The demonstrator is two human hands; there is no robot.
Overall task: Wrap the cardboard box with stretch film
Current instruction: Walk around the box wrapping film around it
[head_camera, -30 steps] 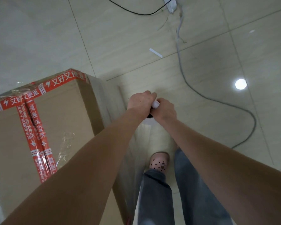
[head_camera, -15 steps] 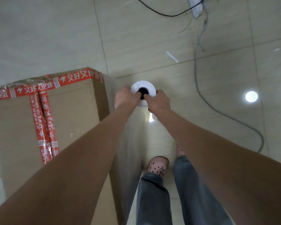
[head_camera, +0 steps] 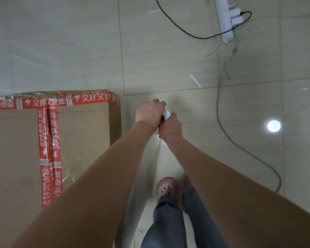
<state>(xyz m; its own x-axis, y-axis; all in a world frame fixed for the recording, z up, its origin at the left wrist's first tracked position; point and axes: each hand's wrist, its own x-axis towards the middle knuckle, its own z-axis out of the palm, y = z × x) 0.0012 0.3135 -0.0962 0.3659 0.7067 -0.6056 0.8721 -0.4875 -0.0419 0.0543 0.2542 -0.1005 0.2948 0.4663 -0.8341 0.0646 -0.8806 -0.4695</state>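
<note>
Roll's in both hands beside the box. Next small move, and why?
Probably carry the film roll forward past the far right corner of the cardboard box, film taut. The left hand and right hand grip it near that corner; stretch film already trails back along that side.

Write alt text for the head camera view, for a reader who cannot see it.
Seen from above, a left hand and right hand grip a white stretch film roll beside a cardboard box sealed with red printed tape. A power strip and cables lie on the tiled floor beyond.
</note>
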